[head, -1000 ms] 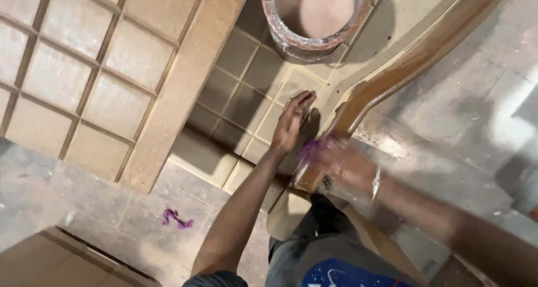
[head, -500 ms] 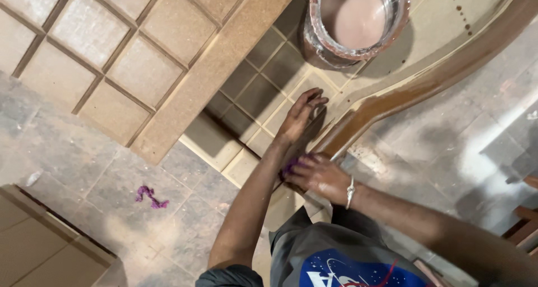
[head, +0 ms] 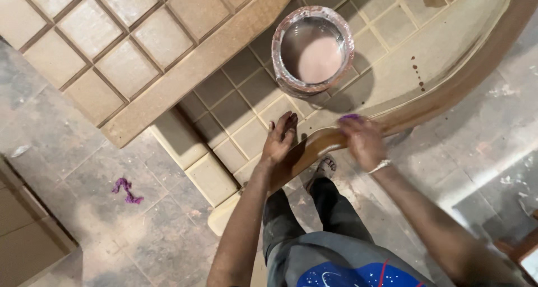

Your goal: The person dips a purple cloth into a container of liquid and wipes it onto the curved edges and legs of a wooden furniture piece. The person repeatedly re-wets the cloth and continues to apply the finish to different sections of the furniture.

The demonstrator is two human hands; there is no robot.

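Left hand [head: 280,138] lies flat, fingers spread, bracing the curved wooden panel [head: 443,94]. Right hand [head: 363,138] grips a purple cloth [head: 350,118]; best rubbed evenly along the edge. Paint bucket [head: 312,49] stands beyond both hands.

Paint bucket [head: 312,50] stands on the gridded panel [head: 241,105] just ahead of both hands, blocking forward reach. Second panel [head: 112,52] overlaps at left. Curved wooden rail [head: 448,94] runs rightward; open floor [head: 112,220] lies left, with one purple scrap [head: 126,189].

A purple rag [head: 350,118] is seen mid-frame; pinkish liquid fills the bucket [head: 312,49] at the top; grid-patterned tan panels [head: 129,52] are shown upper left.
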